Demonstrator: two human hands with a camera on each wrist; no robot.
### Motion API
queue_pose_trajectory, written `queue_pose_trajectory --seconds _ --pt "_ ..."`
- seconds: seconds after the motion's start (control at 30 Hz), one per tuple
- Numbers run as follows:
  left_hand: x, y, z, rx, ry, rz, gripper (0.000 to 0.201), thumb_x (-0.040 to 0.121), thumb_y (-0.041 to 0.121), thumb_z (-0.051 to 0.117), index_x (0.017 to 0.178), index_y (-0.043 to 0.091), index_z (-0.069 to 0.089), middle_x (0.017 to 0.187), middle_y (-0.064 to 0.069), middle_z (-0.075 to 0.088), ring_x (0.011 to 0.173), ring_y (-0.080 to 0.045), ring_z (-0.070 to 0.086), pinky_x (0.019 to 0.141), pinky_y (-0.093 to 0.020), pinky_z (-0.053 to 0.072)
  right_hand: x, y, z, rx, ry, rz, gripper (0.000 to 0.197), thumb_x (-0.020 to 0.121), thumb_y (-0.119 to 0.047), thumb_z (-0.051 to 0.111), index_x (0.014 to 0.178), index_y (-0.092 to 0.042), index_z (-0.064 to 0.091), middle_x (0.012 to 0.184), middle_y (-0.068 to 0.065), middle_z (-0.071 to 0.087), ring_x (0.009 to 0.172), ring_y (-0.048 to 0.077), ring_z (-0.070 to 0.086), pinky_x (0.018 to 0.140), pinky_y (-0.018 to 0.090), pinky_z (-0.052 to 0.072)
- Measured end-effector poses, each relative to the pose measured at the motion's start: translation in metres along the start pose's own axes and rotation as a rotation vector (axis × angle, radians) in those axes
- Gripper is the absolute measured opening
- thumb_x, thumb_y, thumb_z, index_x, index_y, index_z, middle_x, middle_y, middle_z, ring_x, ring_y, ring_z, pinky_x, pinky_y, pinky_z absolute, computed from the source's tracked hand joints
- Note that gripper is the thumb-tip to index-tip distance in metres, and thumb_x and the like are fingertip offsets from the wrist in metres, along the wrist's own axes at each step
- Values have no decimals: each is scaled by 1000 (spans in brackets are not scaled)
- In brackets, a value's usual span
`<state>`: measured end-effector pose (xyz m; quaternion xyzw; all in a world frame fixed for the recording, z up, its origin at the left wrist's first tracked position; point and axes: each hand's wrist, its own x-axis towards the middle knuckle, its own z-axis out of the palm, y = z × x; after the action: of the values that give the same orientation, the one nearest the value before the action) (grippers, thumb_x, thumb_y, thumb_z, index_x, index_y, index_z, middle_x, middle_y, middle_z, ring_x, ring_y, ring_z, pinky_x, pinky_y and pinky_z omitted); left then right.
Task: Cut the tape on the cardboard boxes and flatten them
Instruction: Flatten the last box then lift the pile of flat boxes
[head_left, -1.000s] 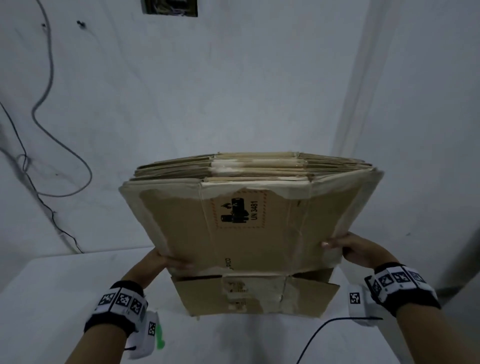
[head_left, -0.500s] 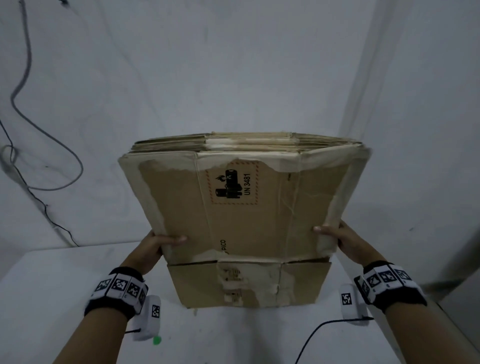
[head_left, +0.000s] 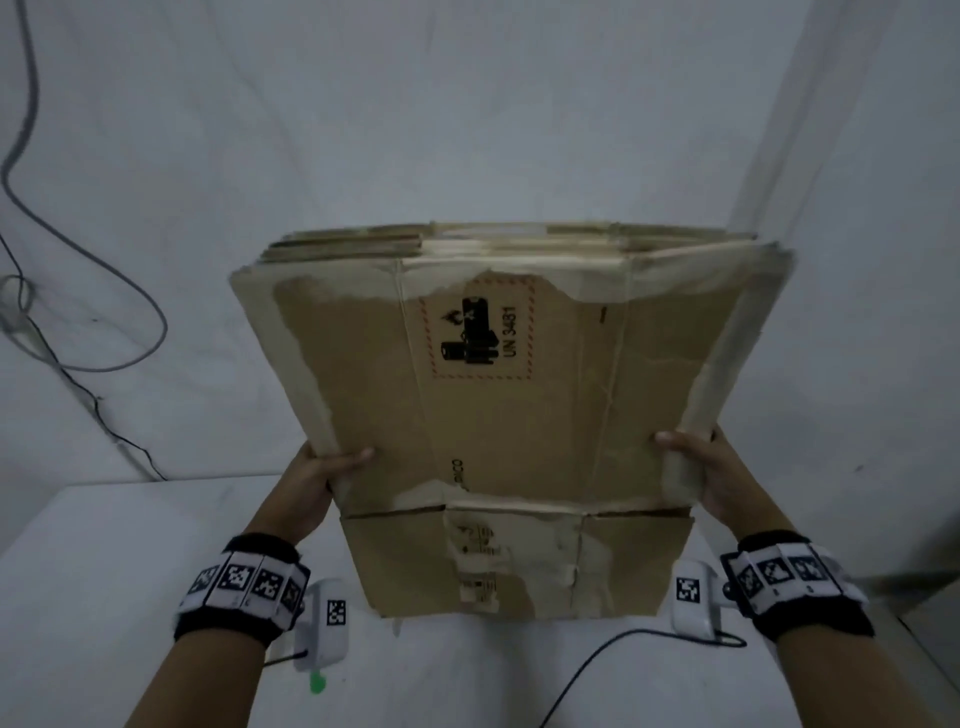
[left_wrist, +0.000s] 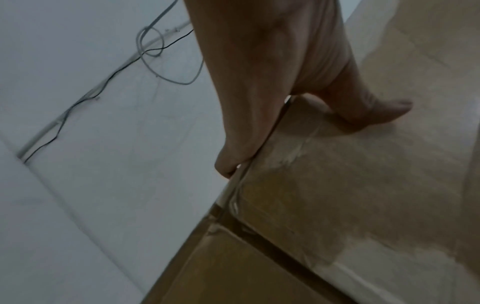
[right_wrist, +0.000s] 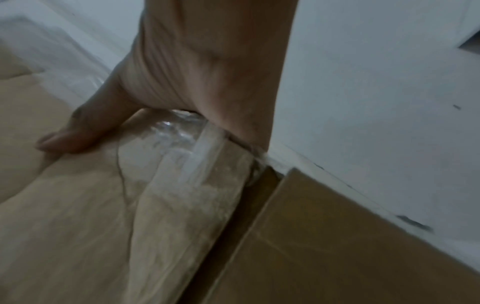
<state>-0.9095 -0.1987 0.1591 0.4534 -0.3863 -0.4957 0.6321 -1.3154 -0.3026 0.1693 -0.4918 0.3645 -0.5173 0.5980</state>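
Note:
A thick stack of flattened brown cardboard boxes (head_left: 519, 405) is held up and tilted toward me over the white table (head_left: 78, 545); its front sheet bears a battery label and strips of clear tape (right_wrist: 182, 164). My left hand (head_left: 322, 473) grips the stack's left edge, thumb on the front face (left_wrist: 376, 111), fingers behind. My right hand (head_left: 701, 467) grips the right, taped edge the same way, thumb (right_wrist: 67, 137) on the front. A lower flap (head_left: 519, 566) hangs below the fold line.
White walls stand close behind and to the right. Grey and black cables (head_left: 104, 338) run down the wall at the left. A black cord (head_left: 597, 660) lies on the table near me. A small green scrap (head_left: 317, 680) lies by my left wrist.
Both hands have lifted the stack higher and brought it nearer to me. Their grip on the two side edges is unchanged.

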Motion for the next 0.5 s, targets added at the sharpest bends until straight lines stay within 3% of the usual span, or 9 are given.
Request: queue_pose_trajectory --seconds 0.07,0.13,0.2,0.3,0.4,0.47,0.5 --pt "9 6 1 -5 -6 12 98 25 39 98 112 13 62 108 4 73 98 -12 69 76 -23 57 7 -8 -1 10 10 -12 45 59 -8 86 95 -15 60 81 -3 71 73 8 71 64 22 58" --pt "16 6 1 5 -9 3 94 28 34 97 112 13 62 109 3 72 99 -12 68 79 -25 57 12 -6 -6 -3 -1 -2 70 38 -27 97 96 -15 60 80 -4 71 76 9 71 67 23 59" --pt "21 -1 0 28 -5 -23 97 29 34 98 116 13 61 112 2 71 102 -15 67 79 -26 57 12 5 -6 -35 24 38 95 20 -42 99 103 -15 62 93 1 72 89 16 70 78 29 60" --pt "23 -10 -5 74 -17 -52 102 31 39 98 122 13 59 119 0 69 108 -19 65 79 -26 57 10 20 -7 -34 7 94 104 26 -46 99 116 -14 60 116 10 67 109 26 64 95 39 55" --pt "26 -7 -6 124 -75 -60 102 37 38 97 128 11 58 124 -2 66 112 -19 64 82 -27 56 7 20 -10 -64 -10 117 116 36 -48 98 132 -1 52 128 17 62 120 31 59 104 47 48" --pt "26 -6 -4 141 -84 -52 100 38 39 97 126 12 59 123 -1 66 111 -18 64 83 -27 56 6 19 -10 -112 -37 135 116 38 -49 97 130 5 51 119 15 66 114 27 63 101 46 50" --pt "26 -7 -3 147 -75 -46 98 39 39 96 125 12 60 123 -2 67 111 -18 64 84 -28 56 4 19 -9 -126 -66 138 106 39 -47 97 124 1 55 109 8 71 104 21 68 91 39 57"
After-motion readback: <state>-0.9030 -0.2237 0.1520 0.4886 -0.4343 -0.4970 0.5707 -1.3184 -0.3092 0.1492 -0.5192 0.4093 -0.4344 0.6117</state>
